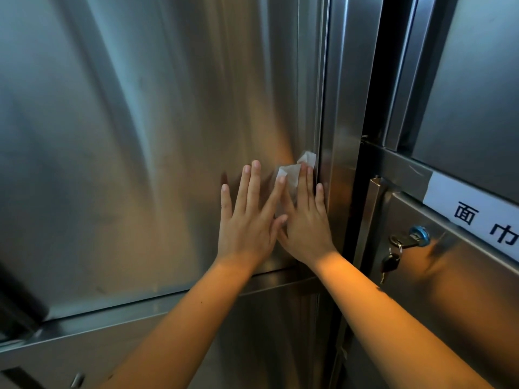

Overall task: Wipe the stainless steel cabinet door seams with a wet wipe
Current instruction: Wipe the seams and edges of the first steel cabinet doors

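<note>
A large stainless steel cabinet door (146,130) fills the left and middle of the view. Its vertical right-edge seam (320,108) runs from the top down past my hands. A white wet wipe (292,172) lies flat against the door just left of that seam. My right hand (304,217) presses on the wipe with flat, spread fingers, the little finger at the seam. My left hand (247,214) lies flat on the door beside it, its index fingertip on the wipe's left edge. Both thumbs touch. Most of the wipe is hidden under my right hand.
A horizontal seam (168,299) runs below my wrists above a lower panel. To the right is a dark gap (373,108), then another cabinet with a vertical handle (370,220), a blue lock with hanging keys (412,240) and a white label (474,214).
</note>
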`<control>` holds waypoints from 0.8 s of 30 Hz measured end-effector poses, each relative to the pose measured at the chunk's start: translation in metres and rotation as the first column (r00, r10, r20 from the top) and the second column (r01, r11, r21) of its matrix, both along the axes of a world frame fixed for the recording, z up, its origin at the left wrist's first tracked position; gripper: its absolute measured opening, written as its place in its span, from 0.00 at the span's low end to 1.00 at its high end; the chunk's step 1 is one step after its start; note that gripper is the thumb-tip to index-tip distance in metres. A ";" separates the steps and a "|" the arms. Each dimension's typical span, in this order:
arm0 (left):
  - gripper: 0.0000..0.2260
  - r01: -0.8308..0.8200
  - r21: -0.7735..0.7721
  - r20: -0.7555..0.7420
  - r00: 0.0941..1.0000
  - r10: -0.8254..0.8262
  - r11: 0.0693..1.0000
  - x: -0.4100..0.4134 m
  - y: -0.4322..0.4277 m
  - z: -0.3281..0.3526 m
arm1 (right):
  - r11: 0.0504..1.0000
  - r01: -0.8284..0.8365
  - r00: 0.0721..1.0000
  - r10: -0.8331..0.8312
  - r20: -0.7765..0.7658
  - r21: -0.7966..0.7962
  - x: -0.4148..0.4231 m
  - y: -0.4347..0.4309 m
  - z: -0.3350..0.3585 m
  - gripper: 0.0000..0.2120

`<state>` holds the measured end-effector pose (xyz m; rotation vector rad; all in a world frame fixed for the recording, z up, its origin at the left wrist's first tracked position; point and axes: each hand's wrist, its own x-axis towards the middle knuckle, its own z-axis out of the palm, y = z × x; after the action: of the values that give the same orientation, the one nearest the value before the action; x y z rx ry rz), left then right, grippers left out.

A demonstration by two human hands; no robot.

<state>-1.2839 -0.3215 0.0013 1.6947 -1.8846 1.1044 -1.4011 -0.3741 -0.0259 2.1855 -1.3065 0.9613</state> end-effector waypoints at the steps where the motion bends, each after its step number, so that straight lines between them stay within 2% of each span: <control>1: 0.25 0.014 -0.006 0.000 1.000 -0.014 1.000 0.002 -0.002 0.000 | 1.000 0.006 1.000 -0.006 0.003 0.001 0.000 -0.001 -0.001 0.31; 8: 0.24 0.092 -0.038 0.073 0.993 -0.089 0.995 0.026 -0.008 -0.002 | 0.999 0.040 0.999 -0.040 0.033 -0.003 0.004 -0.010 -0.022 0.35; 14: 0.23 0.134 -0.050 0.080 0.988 -0.130 0.990 0.030 -0.012 -0.004 | 0.997 0.050 0.999 -0.049 -0.015 0.054 0.002 -0.004 -0.053 0.37; 18: 0.22 0.133 -0.078 0.145 0.982 -0.121 0.988 0.038 -0.017 -0.006 | 1.000 -0.006 0.994 0.009 0.105 -0.026 0.007 -0.014 -0.025 0.34; 21: 0.22 0.164 -0.089 0.147 0.978 -0.150 0.982 0.042 -0.021 -0.007 | 0.997 0.000 0.995 0.008 0.103 -0.077 0.008 -0.020 -0.016 0.35; 24: 0.22 0.186 -0.108 0.135 0.976 -0.170 0.977 0.043 -0.024 -0.009 | 0.999 0.012 0.996 -0.007 0.091 -0.052 0.008 -0.017 -0.037 0.36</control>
<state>-1.2413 -0.3455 -0.0078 1.3903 -1.9588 1.2494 -1.3936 -0.3913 -0.0626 2.1166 -1.3153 1.0909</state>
